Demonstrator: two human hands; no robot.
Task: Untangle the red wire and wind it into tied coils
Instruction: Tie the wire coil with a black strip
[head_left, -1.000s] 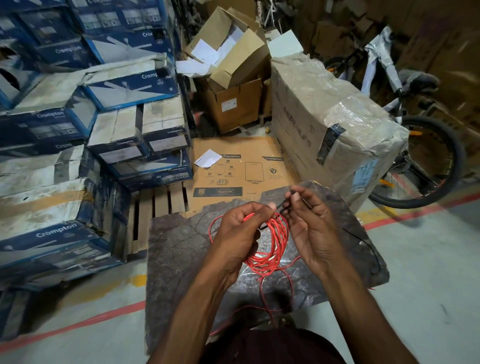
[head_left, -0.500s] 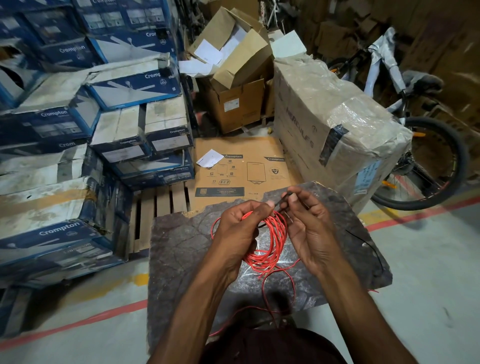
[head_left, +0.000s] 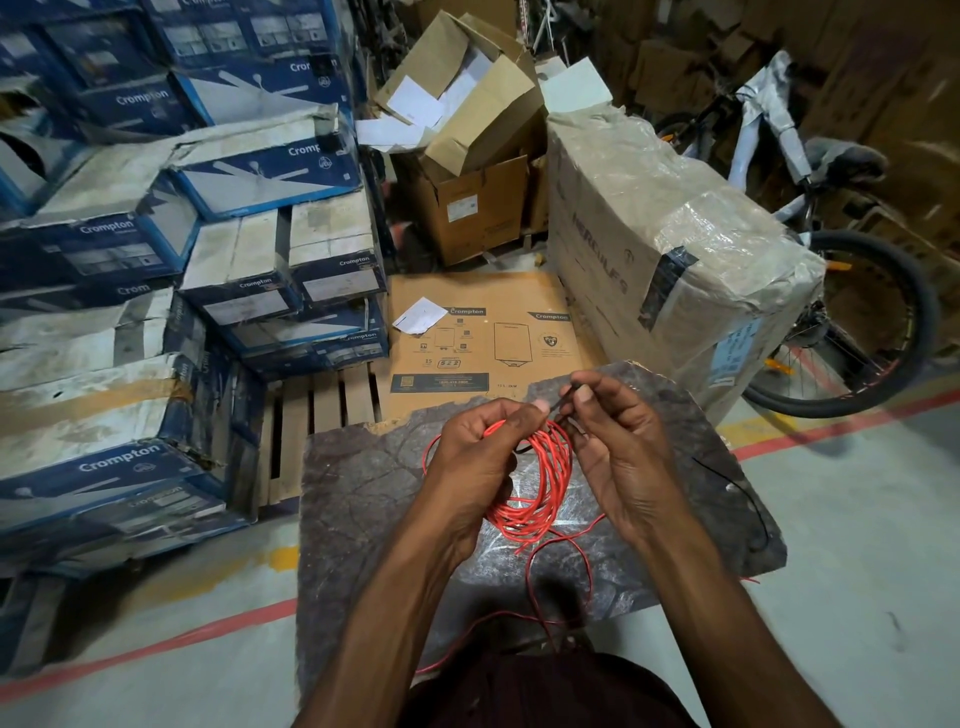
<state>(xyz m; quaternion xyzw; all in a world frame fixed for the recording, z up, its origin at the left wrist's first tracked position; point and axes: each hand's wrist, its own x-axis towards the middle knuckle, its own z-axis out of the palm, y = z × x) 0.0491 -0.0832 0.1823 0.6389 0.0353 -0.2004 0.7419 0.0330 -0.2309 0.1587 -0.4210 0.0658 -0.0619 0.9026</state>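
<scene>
A coil of red wire (head_left: 540, 483) hangs between my hands above a dark stone slab (head_left: 363, 499). My left hand (head_left: 475, 457) grips the coil at its upper left, fingers curled round the strands. My right hand (head_left: 618, 441) pinches a thin black tie (head_left: 563, 397) at the top of the coil between thumb and forefinger. A loose red tail (head_left: 582, 566) trails down from the coil toward my lap. Another thin black wire (head_left: 748, 499) lies on the slab at the right.
Stacked blue Crompton boxes (head_left: 156, 322) fill the left. A flat brown carton (head_left: 488, 332) and a wooden pallet (head_left: 322, 410) lie beyond the slab. A large wrapped carton (head_left: 665, 244) and a bicycle (head_left: 852, 312) stand at the right. Red floor lines (head_left: 156, 649) cross the grey concrete.
The hands stay in nearly the same place. My right fingers have shifted slightly on the black tie at the top of the coil.
</scene>
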